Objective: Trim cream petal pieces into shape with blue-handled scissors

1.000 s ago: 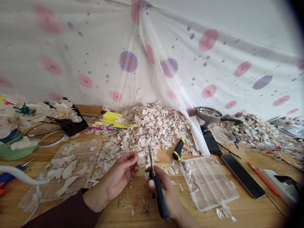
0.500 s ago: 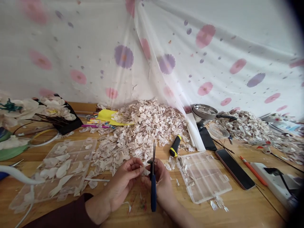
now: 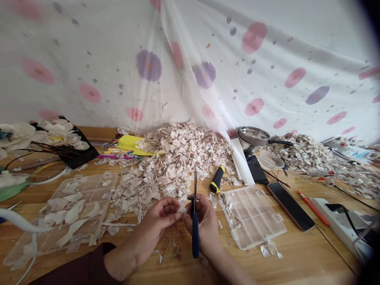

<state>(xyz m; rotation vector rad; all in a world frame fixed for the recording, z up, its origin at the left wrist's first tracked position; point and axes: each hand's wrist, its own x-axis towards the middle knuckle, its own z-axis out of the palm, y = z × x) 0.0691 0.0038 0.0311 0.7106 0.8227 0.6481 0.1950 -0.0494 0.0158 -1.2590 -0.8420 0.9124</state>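
Between the thumb and fingers of my left hand (image 3: 158, 221) is a small pale dried petal (image 3: 182, 208). Blue-handled scissors (image 3: 195, 234) are in my right hand (image 3: 208, 223), held upright with the blades pointing away from me; the blades look nearly edge-on. My right fingertips come close to the petal, and I cannot tell whether they touch it. Just beyond both hands rises a big heap of dried whitish petals (image 3: 181, 154). Below them, a few scraps and reddish marks lie on the wooden table (image 3: 166, 269).
On the left is a clear compartment box (image 3: 97, 186) with larger petals. On the right are another clear box (image 3: 252, 221), a yellow-black handle (image 3: 217, 180), a phone (image 3: 291, 206), an orange pen (image 3: 311, 208) and a power strip (image 3: 335, 225). Metal bowls (image 3: 253, 136) stand behind.
The view has shifted slightly, so the table things sit a little further left and higher. My right hand and the scissors have drifted slightly right. Both grips look the same.
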